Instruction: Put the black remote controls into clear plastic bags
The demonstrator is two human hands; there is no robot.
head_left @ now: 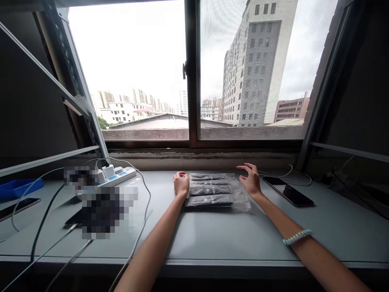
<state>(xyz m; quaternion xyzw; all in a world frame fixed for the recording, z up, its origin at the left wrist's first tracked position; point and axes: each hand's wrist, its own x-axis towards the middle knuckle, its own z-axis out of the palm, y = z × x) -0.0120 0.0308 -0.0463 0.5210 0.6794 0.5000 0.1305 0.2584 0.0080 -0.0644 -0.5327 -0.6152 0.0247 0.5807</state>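
Note:
Several dark, flat items in clear plastic bags [212, 200] lie in a row, one behind another, on the grey-white table. At their left ends is my left hand [181, 185], its fingers curled in against the bags. Whatever those fingertips may pinch is hidden from me. My right hand [251, 181] hovers beyond the right ends of the bags, thumb and fingers apart, holding nothing. A pale coiled band [297, 237] circles my right wrist. The loose bag ends spread toward the right hand without it gripping them.
A black phone [288, 191] lies right of my right hand. On the left stand a white power strip [121, 177] with plugs, a trailing white cable [148, 202] and a blue tray [21, 187]. Pixelated patches hide part of that side. Metal shelf posts and a window frame the table.

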